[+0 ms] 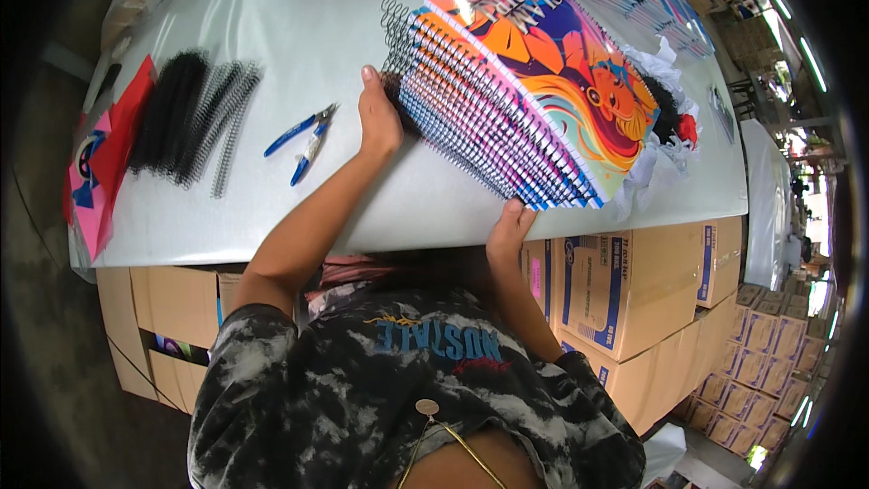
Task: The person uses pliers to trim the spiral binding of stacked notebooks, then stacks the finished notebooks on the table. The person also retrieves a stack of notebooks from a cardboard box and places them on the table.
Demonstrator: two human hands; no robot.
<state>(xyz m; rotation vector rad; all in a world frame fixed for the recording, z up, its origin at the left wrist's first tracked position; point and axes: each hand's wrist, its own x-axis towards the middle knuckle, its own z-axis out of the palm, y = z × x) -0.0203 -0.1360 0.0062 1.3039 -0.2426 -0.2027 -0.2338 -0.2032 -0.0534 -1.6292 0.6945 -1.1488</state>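
Note:
A thick stack of spiral notebooks (570, 81) with bright, colourful covers leans tilted over the table, its coil-bound edges facing me. My left hand (381, 118) supports the stack's left end, thumb pointing up and the other fingers hidden behind it. At the near lower corner, my right hand (510, 231) grips the stack with its thumb on the coils. Loose wire ends stick out past the bindings at the upper left. Left of my left hand lie blue-handled cutting pliers (306, 140). Further left is a pile of loose black spiral coils (195, 118).
A pale covered table (299, 45) spans the view. Red and pink sheets (113, 163) lie at its left edge. More notebooks (625, 0) line the far side. Crumpled white plastic (647, 177) sits right of the stack. Cardboard boxes (665, 276) stand beneath and beside the table.

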